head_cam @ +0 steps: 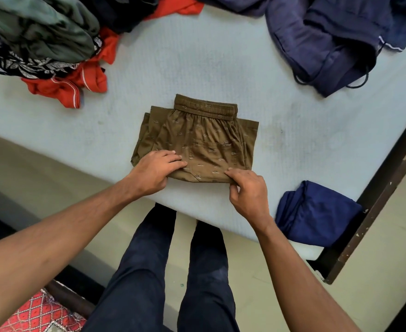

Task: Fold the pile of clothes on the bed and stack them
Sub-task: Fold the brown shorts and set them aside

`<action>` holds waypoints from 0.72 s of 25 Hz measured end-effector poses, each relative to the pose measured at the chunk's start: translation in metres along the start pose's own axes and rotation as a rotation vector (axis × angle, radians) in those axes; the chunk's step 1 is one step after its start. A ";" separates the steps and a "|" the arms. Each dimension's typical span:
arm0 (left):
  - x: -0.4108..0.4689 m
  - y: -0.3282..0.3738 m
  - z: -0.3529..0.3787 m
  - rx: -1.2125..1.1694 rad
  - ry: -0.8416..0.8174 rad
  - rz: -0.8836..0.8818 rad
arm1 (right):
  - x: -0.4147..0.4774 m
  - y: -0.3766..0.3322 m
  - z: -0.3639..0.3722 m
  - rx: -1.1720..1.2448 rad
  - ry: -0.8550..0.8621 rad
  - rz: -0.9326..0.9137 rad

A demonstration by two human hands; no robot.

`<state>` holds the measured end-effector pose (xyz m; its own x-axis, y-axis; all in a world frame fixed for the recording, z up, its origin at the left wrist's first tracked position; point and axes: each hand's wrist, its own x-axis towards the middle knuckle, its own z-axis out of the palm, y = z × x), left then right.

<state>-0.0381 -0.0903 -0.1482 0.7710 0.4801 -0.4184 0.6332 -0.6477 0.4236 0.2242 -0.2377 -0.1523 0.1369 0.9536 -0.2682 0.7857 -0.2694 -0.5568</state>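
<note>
Olive shorts (197,142) are laid flat on the pale bed (197,68), just inside its near edge and about midway along it. They are already partly folded, with layers stepped at the left side. The waistband (205,109) is turned toward the far side, and the near fold faces the person.

- Left hand (157,167): set on the near-left corner of the shorts, with fingers laid over the top cloth and the thumb tucked at the edge. The fabric is judged to be gripped there.
- Right hand (247,188): placed at the near edge toward the right corner, where the fold is pinched between thumb and fingertips.

Key relation: the whole garment lies away from both grips, toward the far side. Its long axis runs left to right, roughly parallel to the near edge of the bed. A fold carried from the near edge up toward the waistband is judged likely, with both hands equally placed for it.

A folded blue garment (317,212) is seen at the near-right corner, apart from the shorts and closer to the right hand, so stacking is probably meant there.

An unfolded pile (41,44) is noted at the far-left corner and navy garments (329,39) at the far right. The task is judged to be at an early stage.
</note>
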 end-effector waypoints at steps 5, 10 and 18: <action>0.003 0.009 -0.075 -0.131 0.211 0.051 | 0.022 -0.016 -0.060 0.074 0.079 0.051; 0.052 0.056 -0.191 -0.117 0.328 0.141 | 0.051 -0.020 -0.173 0.218 0.183 0.151; 0.206 0.225 -0.229 -0.230 0.151 0.195 | 0.013 0.128 -0.335 0.101 0.320 0.257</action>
<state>0.2781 -0.0019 0.0446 0.8696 0.4536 -0.1948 0.4581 -0.5942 0.6612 0.5289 -0.2149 0.0359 0.5135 0.8431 -0.1594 0.6410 -0.5005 -0.5819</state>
